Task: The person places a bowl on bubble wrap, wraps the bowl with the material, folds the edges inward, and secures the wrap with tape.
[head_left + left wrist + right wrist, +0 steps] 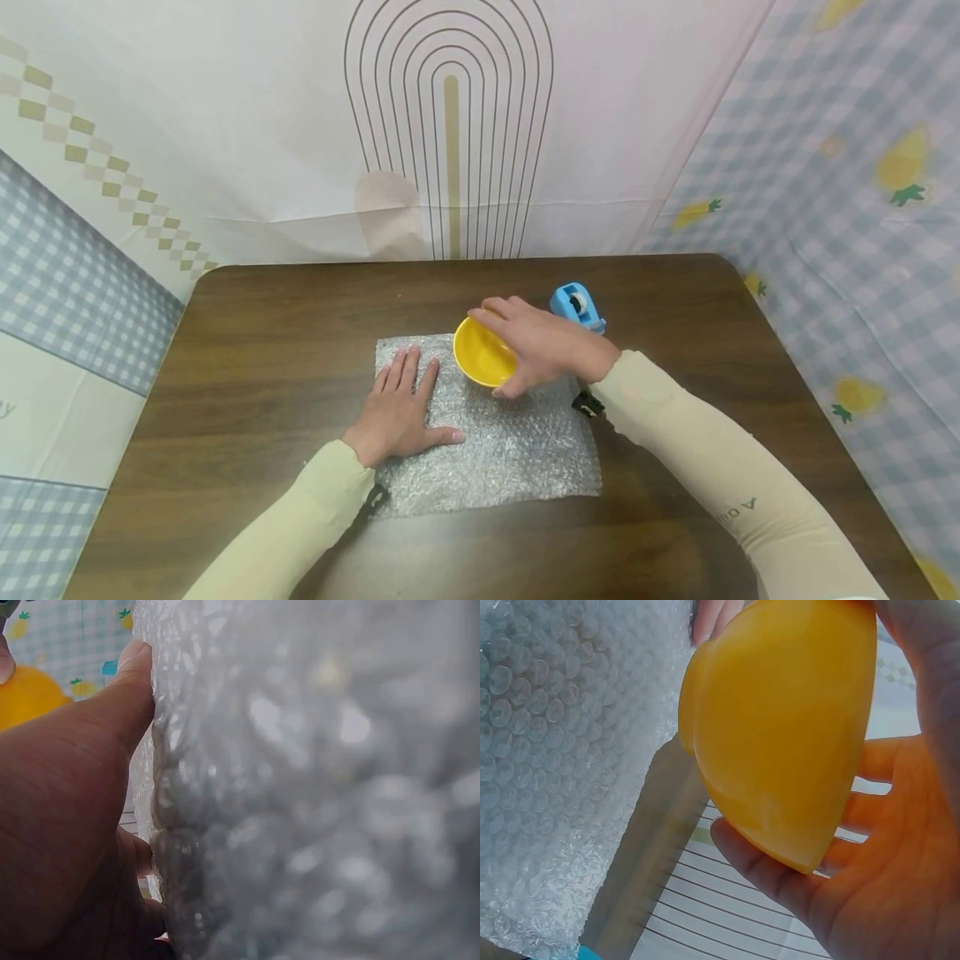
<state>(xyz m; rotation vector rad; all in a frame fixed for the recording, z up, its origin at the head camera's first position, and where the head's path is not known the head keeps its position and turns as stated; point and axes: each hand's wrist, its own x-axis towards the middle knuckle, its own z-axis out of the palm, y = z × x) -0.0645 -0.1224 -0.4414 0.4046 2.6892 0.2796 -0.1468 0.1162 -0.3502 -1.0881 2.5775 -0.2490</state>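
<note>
Both hands in use. The left hand (396,419) lay flat, palm down, on the left part of the bubble wrap (510,454): fingers straight and a little apart, pointing at the far edge, thumb out toward the middle of the sheet. No object in its grip; it only rested on the wrap.

The right hand (543,337) had the yellow bowl (482,352) by the rim, thumb on the near side, fingers round the far side, so spread about as wide as the bowl. Bowl was mouth up, foot facing the wrap. Head view put it over the far part of the sheet; left wrist view showed a gap, so it was held above the wrap, not touching.

Wrap was a single visible layer, roughly square, spread on the brown table (262,375), bubbles clear in the right wrist view.

Blue tape dispenser (576,306) with a roll in it stood on the table, just beyond the right hand, off the wrap's far right corner. Pale sleeves (720,462) on both arms, dark lettering on the right one. White patterned cloth (262,100) behind the table, checked pineapple cloth (885,275) on the right.
</note>
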